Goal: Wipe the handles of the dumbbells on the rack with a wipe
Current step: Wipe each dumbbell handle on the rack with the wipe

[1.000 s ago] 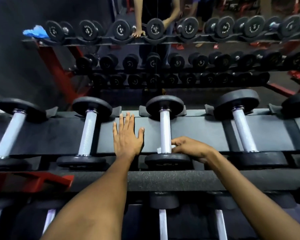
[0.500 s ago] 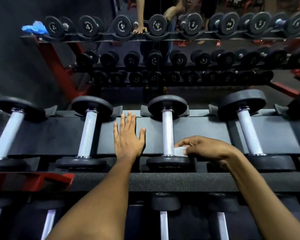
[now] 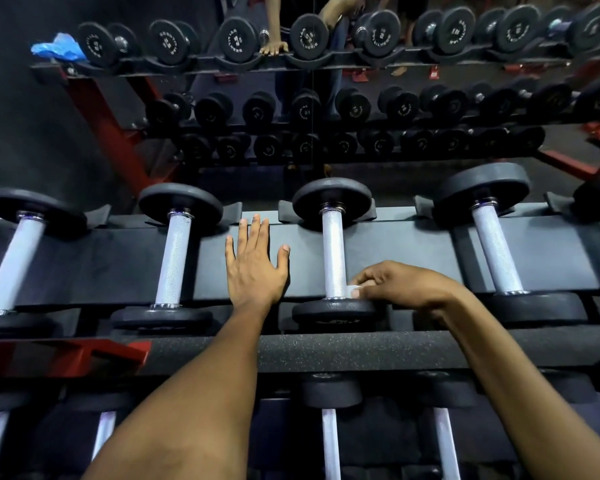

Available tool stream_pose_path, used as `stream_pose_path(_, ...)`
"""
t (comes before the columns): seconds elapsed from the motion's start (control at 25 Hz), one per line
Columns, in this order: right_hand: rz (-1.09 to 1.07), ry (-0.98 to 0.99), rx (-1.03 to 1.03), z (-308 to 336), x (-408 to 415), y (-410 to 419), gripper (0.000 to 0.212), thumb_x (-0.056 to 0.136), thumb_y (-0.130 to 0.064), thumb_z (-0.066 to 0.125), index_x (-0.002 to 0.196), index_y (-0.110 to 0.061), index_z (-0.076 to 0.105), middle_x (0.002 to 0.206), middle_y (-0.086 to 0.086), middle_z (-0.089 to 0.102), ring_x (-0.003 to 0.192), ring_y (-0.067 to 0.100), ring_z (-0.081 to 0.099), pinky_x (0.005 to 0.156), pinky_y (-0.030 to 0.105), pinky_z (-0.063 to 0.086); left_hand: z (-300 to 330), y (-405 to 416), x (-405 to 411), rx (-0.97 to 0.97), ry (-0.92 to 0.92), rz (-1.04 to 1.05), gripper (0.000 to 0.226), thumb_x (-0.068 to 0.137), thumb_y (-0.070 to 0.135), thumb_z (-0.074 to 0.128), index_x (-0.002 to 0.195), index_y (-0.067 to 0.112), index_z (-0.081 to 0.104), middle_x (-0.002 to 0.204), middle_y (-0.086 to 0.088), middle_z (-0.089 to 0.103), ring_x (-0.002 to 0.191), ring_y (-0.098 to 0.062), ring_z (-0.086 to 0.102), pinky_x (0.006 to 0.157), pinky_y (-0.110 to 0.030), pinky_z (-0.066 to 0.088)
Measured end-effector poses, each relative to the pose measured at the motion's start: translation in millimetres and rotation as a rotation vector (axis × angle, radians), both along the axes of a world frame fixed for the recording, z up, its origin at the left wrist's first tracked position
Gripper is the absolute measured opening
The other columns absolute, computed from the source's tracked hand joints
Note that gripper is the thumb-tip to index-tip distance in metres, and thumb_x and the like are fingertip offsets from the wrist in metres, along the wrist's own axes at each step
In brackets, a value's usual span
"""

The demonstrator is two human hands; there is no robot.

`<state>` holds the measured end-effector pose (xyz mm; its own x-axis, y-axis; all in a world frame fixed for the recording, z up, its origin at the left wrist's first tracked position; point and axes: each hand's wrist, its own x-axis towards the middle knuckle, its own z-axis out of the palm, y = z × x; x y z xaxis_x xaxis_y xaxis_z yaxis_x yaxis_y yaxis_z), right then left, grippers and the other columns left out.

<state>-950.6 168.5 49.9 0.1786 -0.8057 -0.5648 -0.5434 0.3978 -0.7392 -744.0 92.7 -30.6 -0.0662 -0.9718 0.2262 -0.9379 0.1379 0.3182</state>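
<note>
Item: wipe [image 3: 354,291], low end of the middle dumbbell handle [image 3: 334,254].
I have drawn my right hand [image 3: 400,285], pinching it, slightly right; left hand [image 3: 255,268] stays flat on rack [image 3: 395,244]. Handle nearly finished.

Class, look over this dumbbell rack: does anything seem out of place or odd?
One thing: a crumpled blue plastic item lies at the left end of the mirrored rack's top shelf, where only dumbbells belong. The dumbbells sit straight in their cradles.
</note>
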Motion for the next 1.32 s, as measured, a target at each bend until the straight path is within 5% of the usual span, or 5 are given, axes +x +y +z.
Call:
stream_pose_path(0.2, 0.195, 0.672, -0.325, 23, 30, -1, 0.023, 0.089, -0.014, 0.057, 0.110, -0.007, 0.064, 0.111, 0.012, 0.063, 0.101, 0.026, 0.059, 0.076, 0.024, 0.042, -1, 0, 0, -0.002, 0.014, -0.007, 0.070, 0.092, 0.052, 0.024, 0.154, 0.020, 0.021, 0.162, 0.004, 0.014, 0.149, -0.011, -0.002, 0.121, -0.038, -0.007)
stream_pose_path(0.4, 0.494, 0.397, -0.538, 60, 42, -22, 0.023, 0.088, -0.010, 0.060, 0.107, -0.018, 0.071, 0.098, 0.000, 0.070, 0.091, 0.009, 0.060, 0.069, 0.009, 0.038, -1, -2, 0, -0.013, 0.016, -0.006, 0.071, 0.091, 0.052, 0.023, 0.154, 0.020, 0.022, 0.162, 0.004, 0.015, 0.149, -0.012, -0.001, 0.121, -0.038, -0.005)
stream_pose_path(0.6, 0.867, 0.544, -0.587, 42, 36, -28, 0.029, 0.087, -0.006, 0.057, 0.108, -0.020, 0.071, 0.079, -0.011, 0.049, 0.089, 0.011, 0.053, 0.082, 0.016, 0.041, -2, 0, 0, -0.014, 0.020, 0.000, 0.068, 0.093, 0.051, 0.026, 0.153, 0.020, 0.022, 0.162, 0.004, 0.016, 0.149, -0.011, -0.001, 0.121, -0.037, -0.006)
stream_pose_path(1.08, 0.505, 0.198, -0.498, 35, -2, 4, 0.032, 0.086, -0.005, 0.062, 0.110, -0.025, 0.070, 0.081, -0.032, 0.057, 0.080, -0.022, 0.052, 0.077, 0.001, 0.036, 0, 1, 0, -0.022, 0.043, -0.001, 0.062, 0.098, 0.048, 0.033, 0.153, 0.020, 0.023, 0.161, 0.005, 0.015, 0.149, -0.010, -0.002, 0.121, -0.036, -0.008)
stream_pose_path(1.32, -0.041, 0.136, -0.239, 10, -25, -3, 0.026, 0.085, 0.003, 0.054, 0.100, -0.008, 0.072, 0.074, 0.000, 0.066, 0.059, 0.001, 0.057, 0.054, 0.011, 0.044, 2, 2, 0, -0.029, 0.051, 0.001, 0.063, 0.098, 0.048, 0.033, 0.153, 0.021, 0.023, 0.161, 0.005, 0.015, 0.149, -0.009, -0.002, 0.118, -0.032, -0.013)
